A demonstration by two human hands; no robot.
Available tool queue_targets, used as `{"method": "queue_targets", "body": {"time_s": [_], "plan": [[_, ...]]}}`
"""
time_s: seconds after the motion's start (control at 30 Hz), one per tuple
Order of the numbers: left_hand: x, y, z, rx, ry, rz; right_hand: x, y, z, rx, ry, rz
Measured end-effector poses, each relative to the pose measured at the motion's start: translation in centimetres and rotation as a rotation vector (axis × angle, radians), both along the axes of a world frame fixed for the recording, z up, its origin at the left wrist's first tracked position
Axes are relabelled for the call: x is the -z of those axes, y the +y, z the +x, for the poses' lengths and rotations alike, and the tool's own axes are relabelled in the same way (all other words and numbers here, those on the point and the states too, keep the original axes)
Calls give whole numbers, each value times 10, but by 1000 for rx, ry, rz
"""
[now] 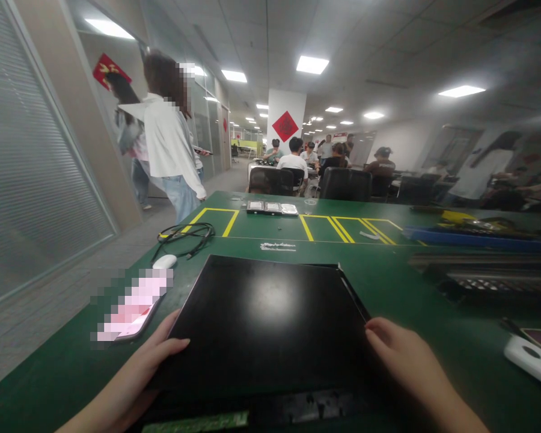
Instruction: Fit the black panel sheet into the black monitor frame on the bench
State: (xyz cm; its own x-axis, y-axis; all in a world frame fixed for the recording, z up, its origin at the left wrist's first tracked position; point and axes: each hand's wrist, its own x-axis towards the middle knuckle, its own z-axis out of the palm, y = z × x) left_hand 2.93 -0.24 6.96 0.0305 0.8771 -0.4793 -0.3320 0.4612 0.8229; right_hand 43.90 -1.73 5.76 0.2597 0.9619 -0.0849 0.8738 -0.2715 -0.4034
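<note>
Panel material: a flat black rectangular panel with a smooth, glossy face [270,337] shows a soft round reflection; a thin dark frame strip [354,294] runs along its right edge.
Panel lower edge: a narrow green circuit board strip [196,423] shows between the hands, nearest the wearer.
Work surface: a matte green table [63,379] carries straight yellow tape lines [306,228] beyond the fingertips.
Left of left fingers: a slim phone with a pink display [137,307], partly masked, lies near the hand; a smooth white oval object [165,262] sits just past it, then a loosely coiled black cable [198,243].
Ahead of both hands: crumpled white strips [278,246] lie near the panel's far edge; three flat rectangular silver-and-black units [273,208] stand in a row farther out.
Right of right fingers: a rounded white device [532,361] lies near; a long blue tray [478,239] lies farther off, blurred.
Left hand: the thumb of the left hand [148,358] presses the panel face, gripping the left edge.
Right hand: the right hand [399,349] grips the right edge; its underside fingers are hidden.
Panel position: between both hands.
</note>
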Motion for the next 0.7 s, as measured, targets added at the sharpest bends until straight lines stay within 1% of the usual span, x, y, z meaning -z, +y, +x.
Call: {"method": "queue_targets", "body": {"time_s": [0.3,0.5,0.7], "plan": [[-2,1,2,9,-8,4,-3,0,-1,-10,-13,0],[-1,1,0,13,-48,-26,-1,1,-1,-20,-23,-8],[2,5,-1,-38,-83,-77,1,1,1,-23,-20,3]]}}
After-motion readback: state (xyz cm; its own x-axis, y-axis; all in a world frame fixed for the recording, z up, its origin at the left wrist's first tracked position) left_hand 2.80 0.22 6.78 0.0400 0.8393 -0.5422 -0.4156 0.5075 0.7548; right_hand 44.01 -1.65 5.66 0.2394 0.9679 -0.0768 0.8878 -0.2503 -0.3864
